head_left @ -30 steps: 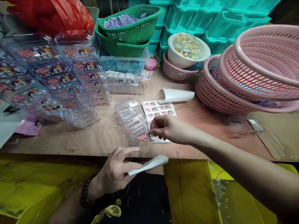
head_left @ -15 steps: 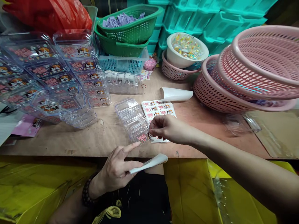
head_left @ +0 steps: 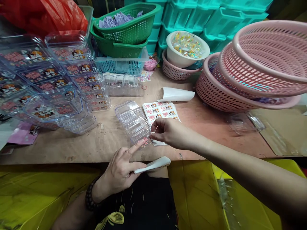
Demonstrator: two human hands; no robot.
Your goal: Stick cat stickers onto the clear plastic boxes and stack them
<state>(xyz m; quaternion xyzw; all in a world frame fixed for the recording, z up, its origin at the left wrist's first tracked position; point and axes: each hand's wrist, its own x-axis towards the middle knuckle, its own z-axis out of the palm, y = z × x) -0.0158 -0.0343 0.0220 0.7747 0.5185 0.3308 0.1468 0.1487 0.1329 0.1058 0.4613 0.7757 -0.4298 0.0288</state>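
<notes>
My left hand (head_left: pixel 122 167) grips a curled white sticker sheet (head_left: pixel 155 163) between thumb and fingers. Its stretched index finger presses on a clear sticker (head_left: pixel 144 142) with pink lettering, at the near end of a clear plastic box (head_left: pixel 131 119). At the sticker's right end, the thumb and forefinger of my right hand (head_left: pixel 165 131) are pinched together on its edge; the fingertips partly cover the print. Under and behind that hand lies a stack of sticker sheets (head_left: pixel 165 110) printed with cats and pink writing.
Stacked clear boxes with cat stickers (head_left: pixel 81 73) fill the left. Pink baskets (head_left: pixel 240 86) stand at right. Behind are green baskets (head_left: pixel 130 35), a white bowl of small wrapped packets (head_left: pixel 188 48) and teal bins (head_left: pixel 223 22). A curled white sheet (head_left: pixel 178 94) lies beyond the stickers.
My left index finger has moved further onto the sticker, over its lettering. My right hand has shifted slightly, still pinching at the right end. The whole view has shifted a little.
</notes>
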